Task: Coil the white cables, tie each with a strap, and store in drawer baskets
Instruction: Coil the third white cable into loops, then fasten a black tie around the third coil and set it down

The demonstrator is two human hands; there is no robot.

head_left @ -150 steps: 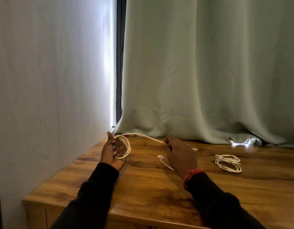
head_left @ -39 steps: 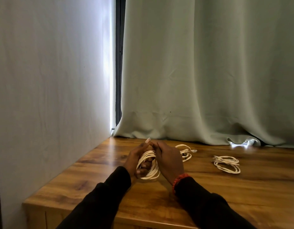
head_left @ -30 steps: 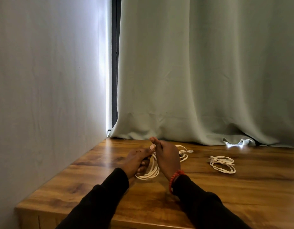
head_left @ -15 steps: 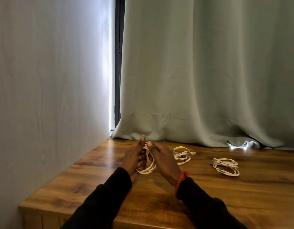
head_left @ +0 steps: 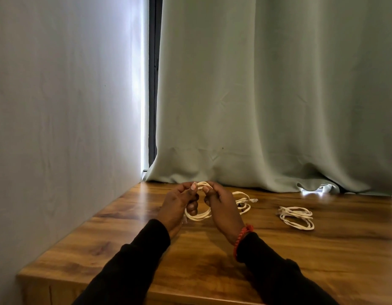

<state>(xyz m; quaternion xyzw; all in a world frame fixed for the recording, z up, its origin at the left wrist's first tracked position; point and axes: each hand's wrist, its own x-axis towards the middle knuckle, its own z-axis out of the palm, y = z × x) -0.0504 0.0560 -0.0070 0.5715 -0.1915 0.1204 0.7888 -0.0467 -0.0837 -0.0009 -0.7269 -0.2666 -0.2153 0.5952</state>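
Both hands, left (head_left: 176, 205) and right (head_left: 221, 205), pinch one coil (head_left: 198, 214) upright between them, grip curled at its top, above the wooden surface (head_left: 212, 260). Three coils counted: a second (head_left: 243, 200) just behind the right hand, a third (head_left: 296, 217) well right. Curtain (head_left: 267, 95) behind; wall (head_left: 58, 117) left.

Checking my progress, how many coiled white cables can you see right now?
3: one coil held between both hands, one just behind the right hand, one farther right on the wooden top.
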